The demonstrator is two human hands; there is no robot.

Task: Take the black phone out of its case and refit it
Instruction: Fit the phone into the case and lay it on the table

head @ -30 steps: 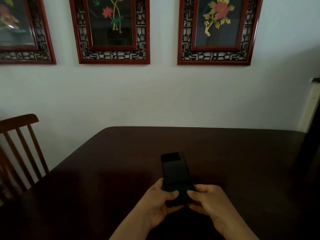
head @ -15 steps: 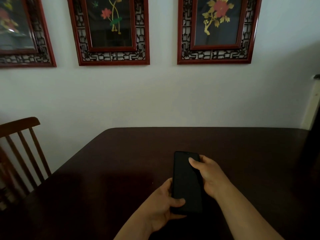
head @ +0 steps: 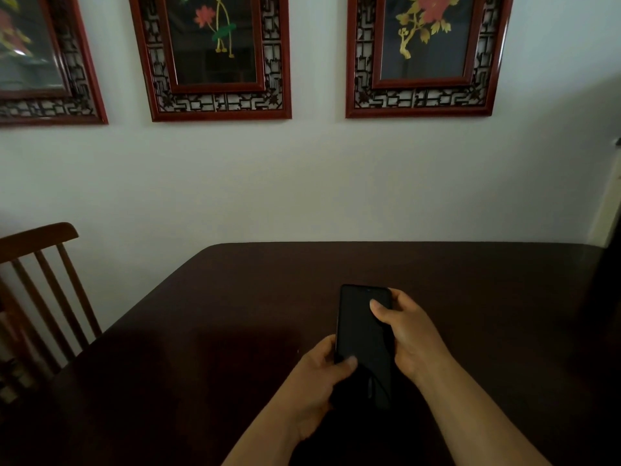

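Hands hold a black phone [head: 364, 338] above a dark desk [head: 235, 297], seen from the person's own head. The left hand [head: 316, 381] closes its grip around the phone's near left edge, thumb pressed on the screen side. The right hand [head: 408, 334] wraps the far right edge, thumb lying across the upper screen and fingers [head: 396, 295] curled behind the top corner. The phone points away from the person, screen up, tilted slightly.

A second ago both hands were bunched at the near end of the phone. Since then the right hand has slid up to the far corner and the phone has shifted a little to the right. That looks like a move along the edges, either peeling a case off or pressing it back on. The room is dim and everything here is black, so whether a case is on the phone cannot be told.

Behind the desk are a pale wall, framed flower pictures [head: 215, 55] and, at left, a wooden chair [head: 43, 260].
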